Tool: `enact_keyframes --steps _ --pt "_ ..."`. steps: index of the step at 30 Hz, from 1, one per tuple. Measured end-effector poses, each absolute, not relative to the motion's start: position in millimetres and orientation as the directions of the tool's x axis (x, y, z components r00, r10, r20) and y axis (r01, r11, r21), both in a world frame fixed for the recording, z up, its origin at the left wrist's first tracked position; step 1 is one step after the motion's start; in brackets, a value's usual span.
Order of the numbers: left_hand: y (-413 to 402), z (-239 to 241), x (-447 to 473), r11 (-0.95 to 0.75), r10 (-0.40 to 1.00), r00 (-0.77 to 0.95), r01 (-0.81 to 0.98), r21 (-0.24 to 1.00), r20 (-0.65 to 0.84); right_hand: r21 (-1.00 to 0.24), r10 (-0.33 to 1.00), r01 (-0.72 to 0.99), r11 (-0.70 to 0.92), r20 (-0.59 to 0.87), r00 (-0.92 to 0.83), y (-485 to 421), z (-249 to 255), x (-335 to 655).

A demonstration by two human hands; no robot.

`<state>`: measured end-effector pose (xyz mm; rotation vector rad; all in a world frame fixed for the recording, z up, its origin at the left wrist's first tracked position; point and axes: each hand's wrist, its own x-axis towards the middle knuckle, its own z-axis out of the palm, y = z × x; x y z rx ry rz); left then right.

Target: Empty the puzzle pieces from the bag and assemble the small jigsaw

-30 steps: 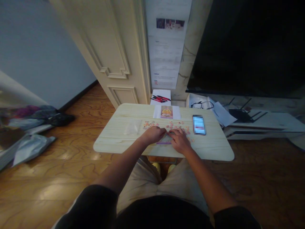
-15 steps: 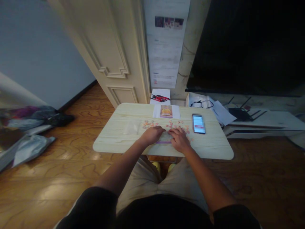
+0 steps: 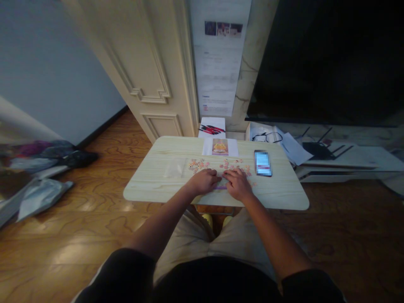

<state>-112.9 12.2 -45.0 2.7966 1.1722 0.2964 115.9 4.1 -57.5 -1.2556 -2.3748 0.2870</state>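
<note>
My left hand (image 3: 205, 181) lies low over the table, its fingers curled together; whatever they grip is hidden. Facing it, my right hand (image 3: 237, 183) rests with bent fingers pressed to the surface near the left fingertips, and anything under them is too small to make out. Between and below the hands shows a purple-edged strip (image 3: 220, 188), mostly covered. Small orange and pink jigsaw puzzle pieces (image 3: 197, 164) lie scattered beyond my left hand. More pink puzzle pieces (image 3: 232, 163) spread beyond and to the right of my right hand.
On the pale wooden table (image 3: 145, 185) are a clear plastic bag (image 3: 174, 168), a phone (image 3: 263, 163) and a sheet with a yellow figure picture (image 3: 220, 147). Red and black pens (image 3: 212, 129) lie behind it. A black router (image 3: 318, 150) stands on the right-hand cabinet.
My left hand has shifted slightly right and toward me, its fingers more curled, uncovering more of the left puzzle pieces. My right hand has hardly moved.
</note>
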Motion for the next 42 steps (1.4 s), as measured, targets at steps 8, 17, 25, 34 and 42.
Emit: enact_keyframes --steps 8,17,25,34,42 --pt "13.6 -41.1 -110.5 -0.59 0.808 0.56 0.767 0.253 0.184 -0.382 0.83 0.737 0.558 0.27 -0.488 5.4 -58.4 116.1" --pt "19.3 -55.6 -114.6 -0.492 0.871 0.433 0.763 0.419 0.234 -0.392 0.828 0.73 0.56 0.286 -0.482 5.6 -60.0 116.3" --pt "15.0 -58.3 -114.5 -0.54 0.842 0.468 0.704 0.462 0.27 -0.4 0.831 0.728 0.556 0.282 -0.479 5.7 -59.6 116.5" --pt "11.2 -58.1 -118.6 -0.497 0.867 0.396 0.737 0.458 0.303 -0.411 0.82 0.71 0.572 0.308 -0.482 7.8 -62.8 117.3" --pt "8.0 -50.7 -109.3 -0.52 0.852 0.438 0.77 0.37 0.287 -0.452 0.808 0.67 0.589 0.358 -0.468 9.4 -68.9 119.4"
